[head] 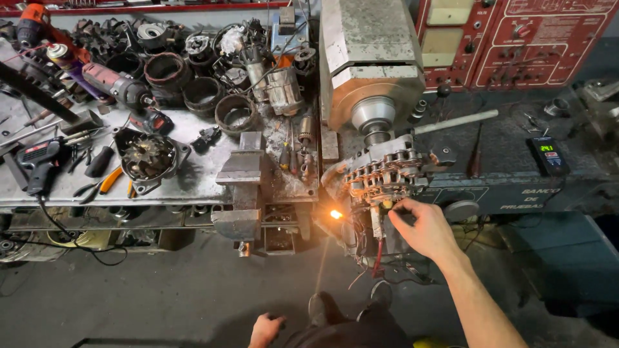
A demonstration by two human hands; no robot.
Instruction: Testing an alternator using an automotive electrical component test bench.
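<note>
Orange light flares from a spark [336, 214] just left of the alternator [385, 173], which sits mounted on the test bench [516, 193] below the grey machine head [373, 61]. The right hand [425, 229] reaches up to the alternator's near side, fingers pinched on something among the wires [374, 248] — what exactly I cannot tell. The left hand [265, 330] hangs low at the near edge, well apart from the other, loosely curled and holding nothing visible. A bench vise [242, 187] stands to the left, and further left — on the cluttered workbench [187, 180] — lies an opened alternator housing [149, 158].
</note>
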